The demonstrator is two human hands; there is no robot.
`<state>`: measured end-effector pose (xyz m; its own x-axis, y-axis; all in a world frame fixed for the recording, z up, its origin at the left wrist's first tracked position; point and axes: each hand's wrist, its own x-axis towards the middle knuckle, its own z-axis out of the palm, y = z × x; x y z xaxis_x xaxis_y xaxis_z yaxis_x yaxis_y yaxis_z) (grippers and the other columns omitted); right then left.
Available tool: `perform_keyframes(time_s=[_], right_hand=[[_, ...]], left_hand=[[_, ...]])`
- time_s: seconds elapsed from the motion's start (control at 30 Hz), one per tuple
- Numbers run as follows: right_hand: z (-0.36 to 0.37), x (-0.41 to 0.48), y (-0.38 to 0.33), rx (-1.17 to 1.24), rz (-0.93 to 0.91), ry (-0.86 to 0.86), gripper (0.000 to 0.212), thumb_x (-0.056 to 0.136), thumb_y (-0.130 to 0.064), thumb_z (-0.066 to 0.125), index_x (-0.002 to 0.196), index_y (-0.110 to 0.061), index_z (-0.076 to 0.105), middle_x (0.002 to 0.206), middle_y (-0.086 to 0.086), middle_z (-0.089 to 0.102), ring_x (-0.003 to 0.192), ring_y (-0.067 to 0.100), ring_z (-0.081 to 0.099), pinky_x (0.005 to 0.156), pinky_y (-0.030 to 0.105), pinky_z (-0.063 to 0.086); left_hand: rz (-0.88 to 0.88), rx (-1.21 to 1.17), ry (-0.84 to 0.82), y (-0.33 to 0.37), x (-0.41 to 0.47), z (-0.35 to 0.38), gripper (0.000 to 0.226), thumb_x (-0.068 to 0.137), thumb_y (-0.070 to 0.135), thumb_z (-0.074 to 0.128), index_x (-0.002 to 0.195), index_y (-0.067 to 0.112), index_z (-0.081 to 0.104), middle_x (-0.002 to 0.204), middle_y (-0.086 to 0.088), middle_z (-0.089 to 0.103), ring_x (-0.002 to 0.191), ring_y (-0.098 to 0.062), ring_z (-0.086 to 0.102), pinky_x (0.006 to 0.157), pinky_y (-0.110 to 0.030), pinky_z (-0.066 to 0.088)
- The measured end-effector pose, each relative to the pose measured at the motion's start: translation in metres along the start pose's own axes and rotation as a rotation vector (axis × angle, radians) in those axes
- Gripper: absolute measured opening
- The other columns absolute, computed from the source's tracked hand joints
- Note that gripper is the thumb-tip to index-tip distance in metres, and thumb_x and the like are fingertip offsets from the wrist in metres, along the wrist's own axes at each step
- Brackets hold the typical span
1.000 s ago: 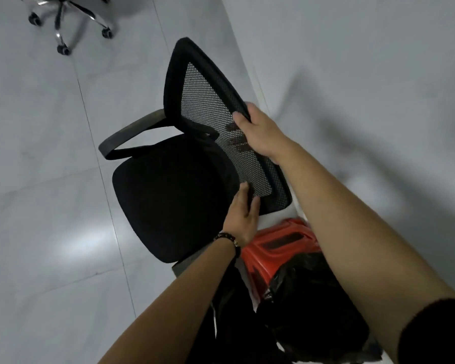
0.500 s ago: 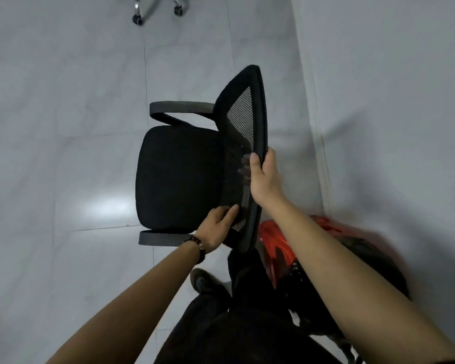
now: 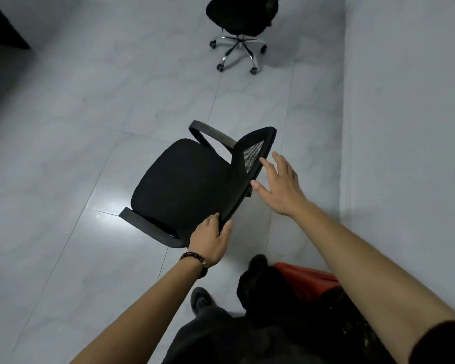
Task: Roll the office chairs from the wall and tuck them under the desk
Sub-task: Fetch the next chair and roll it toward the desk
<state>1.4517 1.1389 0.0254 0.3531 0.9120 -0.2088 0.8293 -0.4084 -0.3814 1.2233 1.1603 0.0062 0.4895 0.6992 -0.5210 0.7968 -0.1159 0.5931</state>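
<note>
While the left hand [image 3: 210, 241] pinches the lower edge of the chair [image 3: 184, 185] backrest — thumb on the outer face, fingers curled over the inner — the right hand [image 3: 280, 183] hangs spread just beside the backrest's outer rim, its fingers [image 3: 267, 166] fanned out and its thumb close to the frame; whether any fingertip touches the rim cannot be told. A bead bracelet [image 3: 195, 259] circles the left wrist. Ahead of the left hand lies the black seat, with one armrest [image 3: 153, 229] just to the left of that hand and the other armrest [image 3: 212, 135] further forward, beyond the seat. The chair stands on the pale tiled floor [image 3: 76, 153], apart from the wall [image 3: 405, 127] that runs along to the right of the right hand. Well beyond both hands, a second chair [image 3: 238, 21] stands near that wall on a shiny star base with castors. Below the right forearm sits something red [image 3: 306, 281] — partly hidden by dark clothing.
</note>
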Motion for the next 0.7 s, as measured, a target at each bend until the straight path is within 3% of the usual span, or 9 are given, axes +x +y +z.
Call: perform_keyframes(time_s=[0.13,0.3,0.4,0.47,0.53,0.7], right_hand=[[-0.001,0.041,0.003,-0.14,-0.148,-0.053,0.064,0.098,-0.058,0.033,0.153,-0.025,0.027,0.164,0.011,0.008,0.151,0.025,-0.004,0.121,0.044,0.0],[0.002,0.105,0.008,-0.195,-0.432,-0.016,0.061,0.093,-0.067,0.03,0.134,-0.028,0.051,0.151,0.014,0.026,0.15,0.029,0.005,0.122,0.044,-0.005],[-0.001,0.152,0.005,-0.213,-0.604,-0.143,0.062,0.088,-0.076,0.03,0.12,-0.029,0.054,0.149,0.012,0.034,0.15,0.028,0.003,0.122,0.046,-0.006],[-0.007,0.178,-0.005,-0.278,-0.674,-0.21,0.067,0.084,-0.083,0.027,0.112,-0.03,0.056,0.136,0.009,0.046,0.145,0.028,0.018,0.121,0.047,-0.005],[-0.009,0.195,-0.016,-0.314,-0.734,-0.238,0.07,0.083,-0.085,0.023,0.111,-0.031,0.058,0.126,0.007,0.051,0.136,0.028,0.03,0.121,0.049,-0.004],[-0.005,0.228,-0.047,-0.313,-0.814,-0.311,0.07,0.086,-0.082,0.019,0.112,-0.031,0.06,0.12,0.008,0.05,0.128,0.028,0.034,0.12,0.05,-0.005]], left_hand=[[-0.065,0.031,0.143,-0.001,0.013,-0.001,0.066,0.095,0.057,0.02,0.144,0.016,0.034,0.148,-0.006,0.041,0.135,-0.025,0.038,0.109,-0.046,0.034],[-0.18,0.08,0.286,-0.003,0.039,-0.007,0.066,0.093,0.062,0.014,0.14,0.025,0.041,0.142,0.0,0.05,0.129,-0.02,0.045,0.106,-0.044,0.038],[-0.263,0.12,0.324,0.006,0.049,-0.006,0.07,0.09,0.065,0.009,0.138,0.026,0.043,0.138,0.002,0.053,0.125,-0.018,0.048,0.104,-0.041,0.04],[-0.323,0.132,0.369,0.012,0.053,-0.011,0.072,0.09,0.066,0.008,0.137,0.026,0.046,0.134,0.002,0.057,0.122,-0.018,0.051,0.102,-0.04,0.042],[-0.368,0.161,0.411,0.017,0.056,-0.018,0.073,0.091,0.064,0.008,0.134,0.024,0.051,0.129,0.0,0.061,0.117,-0.021,0.055,0.099,-0.039,0.044],[-0.665,0.154,0.544,0.032,0.073,-0.021,0.065,0.093,0.058,0.014,0.126,0.024,0.059,0.121,-0.002,0.065,0.114,-0.025,0.056,0.097,-0.043,0.04]])
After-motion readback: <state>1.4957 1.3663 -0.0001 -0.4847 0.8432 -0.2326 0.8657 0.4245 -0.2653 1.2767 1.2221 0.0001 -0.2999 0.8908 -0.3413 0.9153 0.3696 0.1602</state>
